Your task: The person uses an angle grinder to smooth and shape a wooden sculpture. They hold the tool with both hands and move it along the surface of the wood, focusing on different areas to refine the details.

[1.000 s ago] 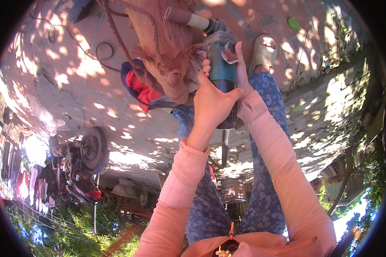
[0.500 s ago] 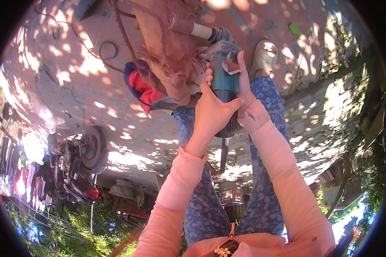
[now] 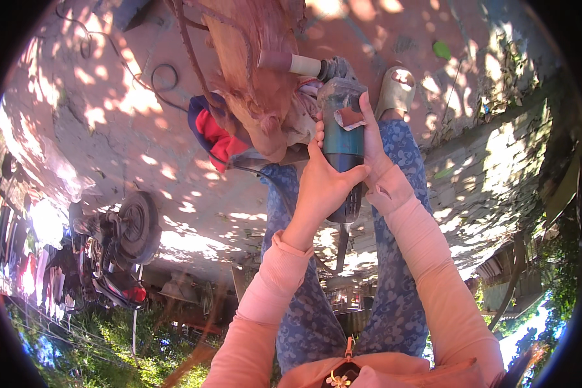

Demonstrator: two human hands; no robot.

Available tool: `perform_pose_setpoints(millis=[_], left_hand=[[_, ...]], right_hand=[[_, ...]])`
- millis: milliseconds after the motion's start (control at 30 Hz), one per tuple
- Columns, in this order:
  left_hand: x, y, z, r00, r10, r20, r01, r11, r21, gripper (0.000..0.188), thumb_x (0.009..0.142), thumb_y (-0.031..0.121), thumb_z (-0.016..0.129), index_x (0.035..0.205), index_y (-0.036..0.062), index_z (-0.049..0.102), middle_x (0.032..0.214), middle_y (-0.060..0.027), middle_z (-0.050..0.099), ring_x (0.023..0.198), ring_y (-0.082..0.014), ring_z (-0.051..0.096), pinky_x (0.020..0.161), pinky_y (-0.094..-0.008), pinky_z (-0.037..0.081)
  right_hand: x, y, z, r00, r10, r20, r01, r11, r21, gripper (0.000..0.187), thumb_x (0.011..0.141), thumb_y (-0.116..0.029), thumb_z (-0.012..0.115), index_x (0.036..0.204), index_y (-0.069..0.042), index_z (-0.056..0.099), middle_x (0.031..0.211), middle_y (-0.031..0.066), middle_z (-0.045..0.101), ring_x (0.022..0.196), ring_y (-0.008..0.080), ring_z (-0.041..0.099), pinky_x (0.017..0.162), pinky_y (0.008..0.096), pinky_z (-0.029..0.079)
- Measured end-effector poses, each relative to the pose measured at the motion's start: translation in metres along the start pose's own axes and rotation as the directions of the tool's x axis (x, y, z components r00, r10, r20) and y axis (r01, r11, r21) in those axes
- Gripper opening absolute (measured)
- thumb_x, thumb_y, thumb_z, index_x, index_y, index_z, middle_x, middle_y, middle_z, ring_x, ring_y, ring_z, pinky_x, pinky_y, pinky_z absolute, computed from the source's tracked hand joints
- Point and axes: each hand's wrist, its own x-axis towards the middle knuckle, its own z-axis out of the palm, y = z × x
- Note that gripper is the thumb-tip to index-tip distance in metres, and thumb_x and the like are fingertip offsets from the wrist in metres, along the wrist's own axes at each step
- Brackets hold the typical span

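Note:
My left hand (image 3: 326, 184) is closed round the lower, black part of a teal and black angle grinder (image 3: 344, 141). Along the tool's right side, my right hand (image 3: 374, 139) grips its body, with some fingertips showing on the left side. A sanding drum (image 3: 275, 61) with a pale sleeve sticks out leftward from the grinder's head. Its end lies against or just over the edge of a brown carved piece of wood (image 3: 239, 45); I cannot tell whether they touch. A torn patch is on the grinder's casing. Thin root-like branches (image 3: 191, 58) run along the wood.
Red and dark blue cloth (image 3: 216, 132) lies under the wood's near end. A black cord (image 3: 165, 77) loops over the paved ground at the left. My sandalled foot (image 3: 396, 90) stands right of the grinder. A motorbike (image 3: 119, 239) is parked at the left.
Both hands have drawn the grinder a little toward me and slightly right. Its sanding drum has shifted the same way along the wood. The grip looks unchanged.

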Motion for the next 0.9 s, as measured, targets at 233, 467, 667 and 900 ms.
perform_pose_setpoints(millis=[233, 467, 667, 900], left_hand=[[0.022, 0.029, -0.010, 0.998, 0.011, 0.058, -0.007, 0.998, -0.070, 0.089, 0.068, 0.017, 0.082, 0.134, -0.0110, 0.029, 0.112, -0.0152, 0.057, 0.093, -0.0177, 0.062, 0.079, -0.0276, 0.052], [-0.006, -0.013, 0.011, 0.998, 0.057, -0.008, -0.057, 0.978, -0.202, 0.091, 0.068, 0.017, 0.082, 0.136, -0.0084, 0.027, 0.116, -0.0141, 0.054, 0.104, -0.0173, 0.058, 0.090, -0.0305, 0.048], [0.019, 0.025, -0.005, 0.994, 0.045, 0.098, -0.023, 0.976, -0.214, 0.089, 0.069, 0.018, 0.082, 0.135, -0.0072, 0.028, 0.118, -0.0145, 0.053, 0.103, -0.0169, 0.058, 0.086, -0.0305, 0.050], [-0.006, -0.014, 0.023, 0.996, 0.088, 0.018, -0.076, 0.929, -0.363, 0.096, 0.070, 0.019, 0.082, 0.141, -0.0071, 0.022, 0.117, -0.0160, 0.053, 0.101, -0.0176, 0.059, 0.085, -0.0299, 0.050]], right_hand=[[0.012, -0.025, 0.020, 0.997, -0.078, -0.007, 0.078, 0.996, -0.038, 0.086, 0.081, -0.075, 0.049, 0.107, 0.007, 0.057, 0.088, 0.0171, 0.064, 0.076, 0.0269, 0.066, 0.070, 0.0378, 0.057], [-0.016, -0.001, 0.007, 0.992, 0.015, -0.126, -0.028, 0.995, -0.098, 0.076, 0.081, -0.071, 0.055, 0.100, 0.002, 0.061, 0.080, 0.0175, 0.066, 0.069, 0.0276, 0.067, 0.067, 0.0367, 0.058], [0.006, -0.030, 0.027, 0.991, -0.112, -0.075, 0.097, 0.979, -0.181, 0.083, 0.082, -0.073, 0.051, 0.104, 0.007, 0.059, 0.086, 0.0175, 0.065, 0.072, 0.0272, 0.066, 0.068, 0.0361, 0.058], [-0.015, -0.015, 0.007, 0.990, 0.018, -0.141, -0.042, 0.984, -0.172, 0.075, 0.081, -0.070, 0.057, 0.101, 0.002, 0.061, 0.083, 0.0170, 0.066, 0.070, 0.0264, 0.067, 0.065, 0.0357, 0.058]])
